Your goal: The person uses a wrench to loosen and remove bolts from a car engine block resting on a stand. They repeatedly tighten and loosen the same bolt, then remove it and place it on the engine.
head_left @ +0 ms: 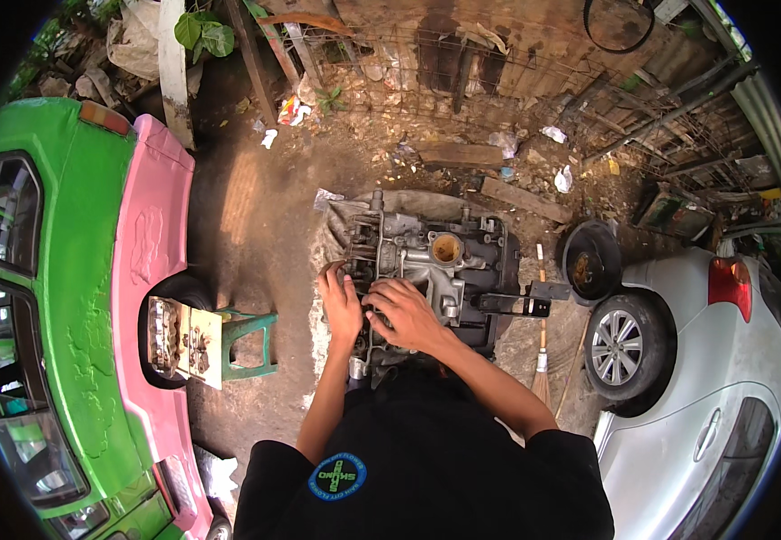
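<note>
A greasy metal engine [422,274] lies before me on a dirty cloth [336,225] on the ground. On its upper face is a round opening [445,249] with a brownish inside. My left hand [341,301] is at the engine's left end, its fingers bent over the edge and the tips partly hidden. Beside it, my right hand [405,312] rests on the engine's near left part with the fingers apart and curved toward the left hand. Whether a small part sits between the hands cannot be made out. A dark bracket [516,304] sticks out on the engine's right.
A green and pink vehicle [152,216] stands left, near a green stool [251,346] and a board with metal parts [201,342]. To the right are a silver car [687,333], a black basin [591,261] and a broom [542,373]. Wood planks [525,200] and litter lie beyond.
</note>
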Motion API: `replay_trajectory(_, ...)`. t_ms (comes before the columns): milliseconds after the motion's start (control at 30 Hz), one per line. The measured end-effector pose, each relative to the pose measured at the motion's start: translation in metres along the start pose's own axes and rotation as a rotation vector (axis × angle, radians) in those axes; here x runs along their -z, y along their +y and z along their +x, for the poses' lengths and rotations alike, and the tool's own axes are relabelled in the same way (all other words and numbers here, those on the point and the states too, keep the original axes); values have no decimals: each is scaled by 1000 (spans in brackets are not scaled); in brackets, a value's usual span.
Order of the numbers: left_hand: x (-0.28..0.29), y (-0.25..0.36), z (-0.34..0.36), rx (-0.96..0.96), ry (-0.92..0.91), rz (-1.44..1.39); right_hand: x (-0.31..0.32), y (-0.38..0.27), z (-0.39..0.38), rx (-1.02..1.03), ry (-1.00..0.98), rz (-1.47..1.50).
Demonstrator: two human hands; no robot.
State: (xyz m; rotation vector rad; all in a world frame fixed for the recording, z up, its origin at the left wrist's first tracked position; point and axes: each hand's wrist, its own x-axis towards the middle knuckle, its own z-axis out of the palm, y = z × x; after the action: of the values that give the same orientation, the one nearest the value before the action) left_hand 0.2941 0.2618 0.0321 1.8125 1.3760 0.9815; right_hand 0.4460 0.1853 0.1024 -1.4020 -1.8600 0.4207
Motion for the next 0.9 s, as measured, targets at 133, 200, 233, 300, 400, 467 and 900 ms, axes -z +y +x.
replay_trajectory(133, 6, -54, -8, 162, -92, -155, -27, 3, 10, 162, -232, -22)
replay_trajectory(200, 10, -73, -13, 377, -236, -465, -31, 6, 8, 161, -425, -82)
replay_trajectory(233, 11, -79, -15, 350, -240, -473, -31, 8, 8, 194, -394, -45)
replay_trajectory(300, 11, -85, -20, 339, -252, -450, -30, 11, 5, 179, -460, -24)
replay_trajectory(400, 7, -85, -20, 312, -271, -420, -26, 19, 8, 327, -578, -82)
replay_trajectory(467, 4, -83, -20, 280, -262, -393, -26, 25, 12, 415, -653, -104)
replay_trajectory(900, -3, -79, -18, 241, -188, -377, -35, 29, 18, 545, -776, -127)
